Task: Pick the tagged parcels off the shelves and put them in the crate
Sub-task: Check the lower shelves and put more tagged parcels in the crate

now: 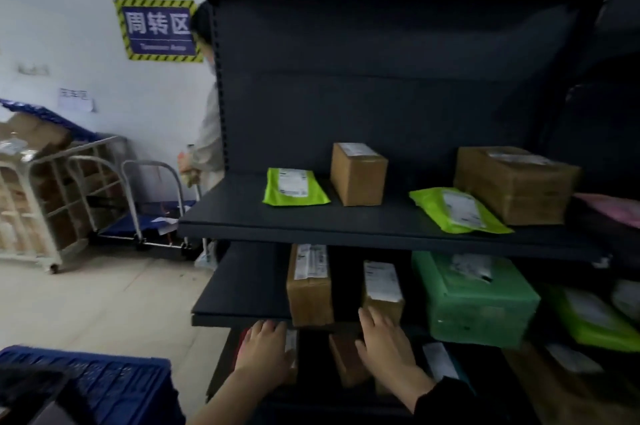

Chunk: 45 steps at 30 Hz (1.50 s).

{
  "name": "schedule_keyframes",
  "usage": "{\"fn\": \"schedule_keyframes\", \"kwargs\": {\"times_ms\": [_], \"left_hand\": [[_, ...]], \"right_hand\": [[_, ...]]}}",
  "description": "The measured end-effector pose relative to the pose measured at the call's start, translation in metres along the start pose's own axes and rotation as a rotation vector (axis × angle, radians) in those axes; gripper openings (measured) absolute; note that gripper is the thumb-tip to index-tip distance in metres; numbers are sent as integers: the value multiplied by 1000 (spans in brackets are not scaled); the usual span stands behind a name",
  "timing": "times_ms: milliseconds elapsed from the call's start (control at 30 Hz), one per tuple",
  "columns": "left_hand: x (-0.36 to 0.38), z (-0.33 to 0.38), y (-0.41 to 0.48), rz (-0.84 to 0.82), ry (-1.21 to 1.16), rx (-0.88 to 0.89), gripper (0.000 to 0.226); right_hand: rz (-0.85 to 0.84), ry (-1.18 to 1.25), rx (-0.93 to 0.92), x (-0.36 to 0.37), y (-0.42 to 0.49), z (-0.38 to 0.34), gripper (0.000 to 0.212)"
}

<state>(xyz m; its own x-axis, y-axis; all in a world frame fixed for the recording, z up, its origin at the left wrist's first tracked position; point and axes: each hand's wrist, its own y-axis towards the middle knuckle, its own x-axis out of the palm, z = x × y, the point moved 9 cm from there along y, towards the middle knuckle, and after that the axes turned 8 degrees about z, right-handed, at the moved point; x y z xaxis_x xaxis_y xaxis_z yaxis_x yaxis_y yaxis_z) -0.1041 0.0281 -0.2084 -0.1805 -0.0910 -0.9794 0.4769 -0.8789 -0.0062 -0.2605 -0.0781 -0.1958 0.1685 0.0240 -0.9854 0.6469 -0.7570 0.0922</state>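
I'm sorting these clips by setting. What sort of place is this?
Probably a parcel warehouse or sorting depot: dark shelves hold labelled boxes and mailers, a wall sign reads 周转区 (turnover area), and a blue crate sits by the shelves.

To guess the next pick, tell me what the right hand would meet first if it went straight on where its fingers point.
Probably the small brown box with the white label on the middle shelf: the right hand lies right at its front edge. Whether they touch is unclear.
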Motion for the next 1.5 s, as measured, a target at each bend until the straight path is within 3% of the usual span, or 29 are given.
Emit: {"fn": "schedule_keyframes", "kwargs": {"times_ms": [433, 833, 1500], "left_hand": [[21, 208, 1, 5, 41, 214, 46], [64, 388, -26, -29, 65, 395, 56], [128, 641, -53, -99, 42, 829, 58]], "right_hand": [[55, -53, 194, -46, -82, 198, 57], [101, -83, 330, -73, -177, 348, 61], [141, -132, 705, -107, -308, 536, 61]]}}
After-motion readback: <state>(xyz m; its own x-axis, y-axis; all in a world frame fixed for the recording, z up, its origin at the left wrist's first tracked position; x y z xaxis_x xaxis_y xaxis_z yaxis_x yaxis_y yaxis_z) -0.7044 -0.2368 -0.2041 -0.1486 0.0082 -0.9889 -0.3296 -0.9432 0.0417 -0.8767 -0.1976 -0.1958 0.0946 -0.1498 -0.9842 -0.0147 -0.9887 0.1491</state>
